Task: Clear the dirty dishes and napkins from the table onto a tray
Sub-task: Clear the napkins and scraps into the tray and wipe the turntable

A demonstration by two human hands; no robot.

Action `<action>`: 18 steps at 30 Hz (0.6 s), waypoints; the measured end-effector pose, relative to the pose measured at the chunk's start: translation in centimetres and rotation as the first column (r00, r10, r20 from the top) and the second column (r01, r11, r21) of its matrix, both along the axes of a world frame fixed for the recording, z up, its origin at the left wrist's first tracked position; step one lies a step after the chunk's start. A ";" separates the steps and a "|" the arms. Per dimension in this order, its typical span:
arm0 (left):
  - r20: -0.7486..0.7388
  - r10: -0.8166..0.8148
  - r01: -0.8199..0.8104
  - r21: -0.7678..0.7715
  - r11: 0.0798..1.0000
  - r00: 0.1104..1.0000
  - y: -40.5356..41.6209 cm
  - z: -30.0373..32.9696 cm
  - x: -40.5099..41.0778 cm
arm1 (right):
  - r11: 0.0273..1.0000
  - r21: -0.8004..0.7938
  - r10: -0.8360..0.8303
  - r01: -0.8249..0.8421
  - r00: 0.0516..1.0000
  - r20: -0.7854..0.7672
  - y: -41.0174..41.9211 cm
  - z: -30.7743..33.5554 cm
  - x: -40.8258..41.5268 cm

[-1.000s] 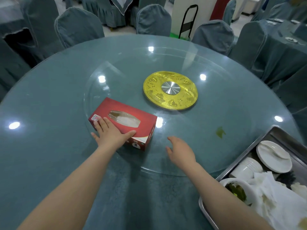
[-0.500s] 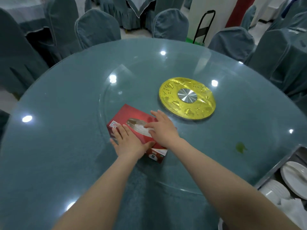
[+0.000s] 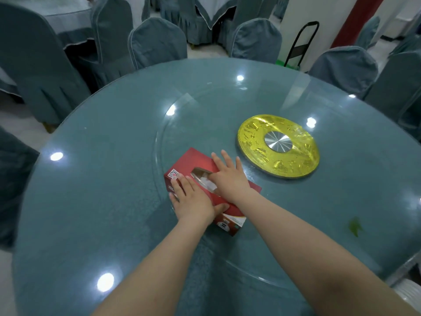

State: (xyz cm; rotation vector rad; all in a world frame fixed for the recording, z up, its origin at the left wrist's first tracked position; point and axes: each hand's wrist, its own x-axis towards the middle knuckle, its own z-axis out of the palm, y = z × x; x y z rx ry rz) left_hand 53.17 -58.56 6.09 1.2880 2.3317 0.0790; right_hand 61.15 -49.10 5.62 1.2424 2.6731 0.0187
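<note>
A red tissue box (image 3: pixel 192 160) lies on the glass turntable (image 3: pixel 205 115) of the round table, white tissue showing in its top slot. My left hand (image 3: pixel 193 199) rests flat on the box's near left end, fingers straight and thumb along the near side. My right hand (image 3: pixel 230 179) lies over the slot with its fingers stretched towards the far edge and the thumb at the tissue. Only a corner of the metal tray (image 3: pixel 407 263) shows at the lower right edge, with a bit of a white dish (image 3: pixel 410 290) in it.
A gold disc with a steel hub (image 3: pixel 278 145) sits at the turntable's centre. A green food smear (image 3: pixel 355 226) marks the glass to the right. Covered chairs (image 3: pixel 157 42) ring the table's far side, and a black trolley handle (image 3: pixel 303 44) stands behind.
My right hand crossed from the table's near edge onto the box top and now covers the slot. My left hand stayed on the box. The view swung left, pushing the tray almost out of sight.
</note>
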 end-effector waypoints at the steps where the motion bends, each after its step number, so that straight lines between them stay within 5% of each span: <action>1: -0.002 -0.003 0.003 -0.002 1.000 1.000 0.0 0.0 0.0 | 1.000 0.006 0.000 0.000 1.000 -0.007 0.1 0.0 -0.1; 13: -0.031 -0.014 0.014 -0.001 1.000 0.999 -0.3 0.0 -0.1 | 1.000 -0.003 0.009 -0.009 0.978 -0.209 0.2 -0.8 0.2; 16: -0.038 -0.019 0.019 0.002 1.000 0.999 -0.3 0.0 -0.1 | 0.998 -0.066 -0.028 0.003 0.924 -0.381 0.2 -0.9 0.8; 18: -0.036 -0.018 0.019 0.003 1.000 0.999 -0.2 0.0 -0.1 | 0.986 -0.165 -0.122 0.028 0.797 -0.592 -0.3 -0.7 1.2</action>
